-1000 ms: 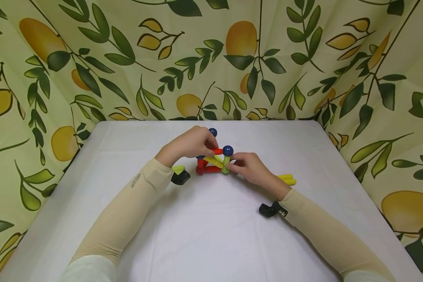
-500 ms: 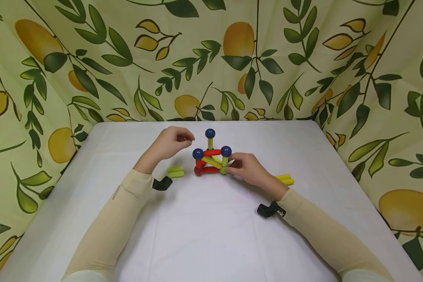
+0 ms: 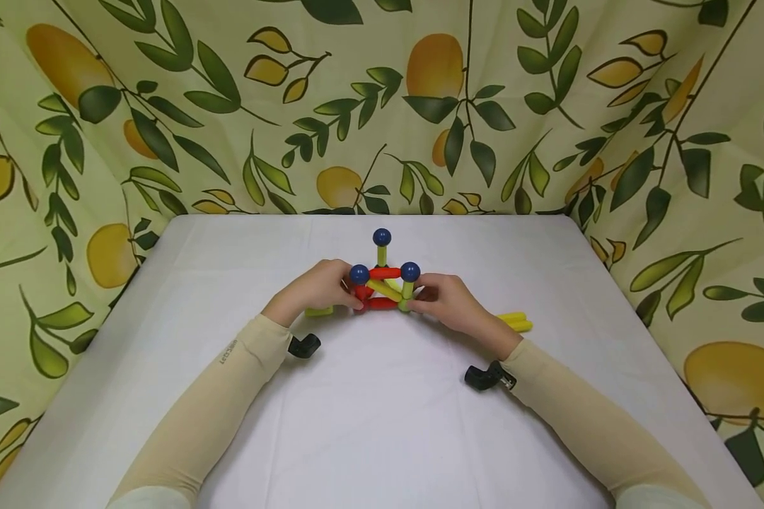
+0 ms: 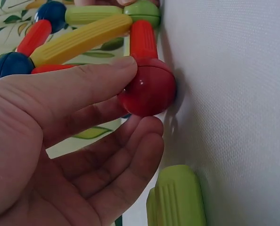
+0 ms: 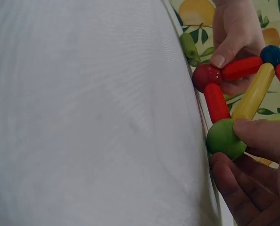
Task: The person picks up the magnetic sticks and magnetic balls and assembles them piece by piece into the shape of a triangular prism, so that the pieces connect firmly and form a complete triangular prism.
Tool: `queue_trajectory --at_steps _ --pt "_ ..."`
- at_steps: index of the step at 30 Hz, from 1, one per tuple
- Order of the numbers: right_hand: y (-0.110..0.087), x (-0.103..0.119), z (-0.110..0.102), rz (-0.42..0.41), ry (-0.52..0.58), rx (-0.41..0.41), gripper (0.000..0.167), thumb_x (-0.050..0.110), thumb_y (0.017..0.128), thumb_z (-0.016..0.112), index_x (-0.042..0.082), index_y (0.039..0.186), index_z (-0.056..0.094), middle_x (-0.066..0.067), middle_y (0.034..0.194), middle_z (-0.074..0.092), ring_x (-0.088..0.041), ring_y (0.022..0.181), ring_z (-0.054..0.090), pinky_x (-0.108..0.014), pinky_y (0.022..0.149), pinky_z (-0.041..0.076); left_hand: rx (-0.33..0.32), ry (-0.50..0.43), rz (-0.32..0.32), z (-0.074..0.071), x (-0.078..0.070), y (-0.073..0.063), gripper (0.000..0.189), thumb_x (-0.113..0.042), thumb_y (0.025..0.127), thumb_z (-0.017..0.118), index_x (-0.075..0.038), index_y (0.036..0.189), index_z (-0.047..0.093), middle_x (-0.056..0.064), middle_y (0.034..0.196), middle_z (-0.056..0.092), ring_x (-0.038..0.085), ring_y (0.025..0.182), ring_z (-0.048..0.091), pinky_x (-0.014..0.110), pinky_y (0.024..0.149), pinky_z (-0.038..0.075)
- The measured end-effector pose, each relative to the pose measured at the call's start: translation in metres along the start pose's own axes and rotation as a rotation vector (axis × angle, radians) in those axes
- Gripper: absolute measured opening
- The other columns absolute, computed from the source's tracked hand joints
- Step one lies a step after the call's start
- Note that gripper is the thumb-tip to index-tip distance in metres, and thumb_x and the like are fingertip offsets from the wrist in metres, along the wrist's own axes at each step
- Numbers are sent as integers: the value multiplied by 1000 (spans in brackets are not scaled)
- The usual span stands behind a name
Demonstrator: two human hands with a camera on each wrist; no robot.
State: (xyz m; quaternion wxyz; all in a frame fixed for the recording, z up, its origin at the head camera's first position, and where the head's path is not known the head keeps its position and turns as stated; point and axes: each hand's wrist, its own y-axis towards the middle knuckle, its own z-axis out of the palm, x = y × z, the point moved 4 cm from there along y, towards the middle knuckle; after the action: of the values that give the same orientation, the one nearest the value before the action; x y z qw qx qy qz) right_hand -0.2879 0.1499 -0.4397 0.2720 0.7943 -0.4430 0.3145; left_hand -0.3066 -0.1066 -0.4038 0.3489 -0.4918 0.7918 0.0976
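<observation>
A frame of colored rods and balls stands on the table. At its lower left corner, my left hand (image 3: 321, 286) pinches the red ball (image 4: 149, 89) between thumb and fingers. Opposite, my right hand (image 3: 450, 302) holds the green ball (image 5: 226, 139) at the lower right corner. Between these balls runs a red rod (image 3: 382, 304). Two blue balls (image 3: 410, 271) top the front uprights, joined by another red rod (image 3: 385, 273). A yellow rod (image 5: 255, 92) slants across the front. Behind, a third blue ball (image 3: 382, 237) sits on a yellow-green upright rod (image 3: 382, 255).
Light green rods (image 4: 180, 195) lie just left of the frame, partly behind my left hand. Yellow rods (image 3: 514, 319) lie by my right wrist. A white cloth covers the table (image 3: 382, 424), and a leaf-and-fruit patterned curtain (image 3: 242, 141) surrounds it.
My left hand left the upper red rod, drew back to the left, then came down to the red ball at the lower left. The right hand stays at the green ball.
</observation>
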Motion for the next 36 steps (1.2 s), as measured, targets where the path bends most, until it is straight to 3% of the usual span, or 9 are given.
queue_trajectory --at_steps 13,21,30,36 --pt "-1 2 1 9 -3 2 30 13 91 90 10 119 80 -1 108 77 -18 89 72 -37 83 61 5 -12 -11 0 2 1 33 -16 87 94 -3 114 79 5 97 75 26 91 67 40 86 55" --pt "1 0 -1 17 7 11 22 14 95 86 8 116 81 -2 108 77 -18 89 73 -37 84 61 11 -2 -43 0 1 2 36 -17 88 93 -3 118 78 6 99 75 27 94 65 42 90 55" --pt "5 3 -8 19 4 -4 20 17 96 85 7 113 80 -4 106 77 -19 88 73 -36 81 60 -11 -17 5 -6 -4 4 30 -15 87 94 -3 111 78 6 94 75 26 89 66 41 85 55" --pt "4 1 -4 28 21 21 18 19 97 84 8 111 80 -2 104 77 -17 89 74 -36 81 60 -3 -19 8 -3 -2 2 35 -14 88 93 -1 116 77 7 98 76 26 90 68 40 87 57"
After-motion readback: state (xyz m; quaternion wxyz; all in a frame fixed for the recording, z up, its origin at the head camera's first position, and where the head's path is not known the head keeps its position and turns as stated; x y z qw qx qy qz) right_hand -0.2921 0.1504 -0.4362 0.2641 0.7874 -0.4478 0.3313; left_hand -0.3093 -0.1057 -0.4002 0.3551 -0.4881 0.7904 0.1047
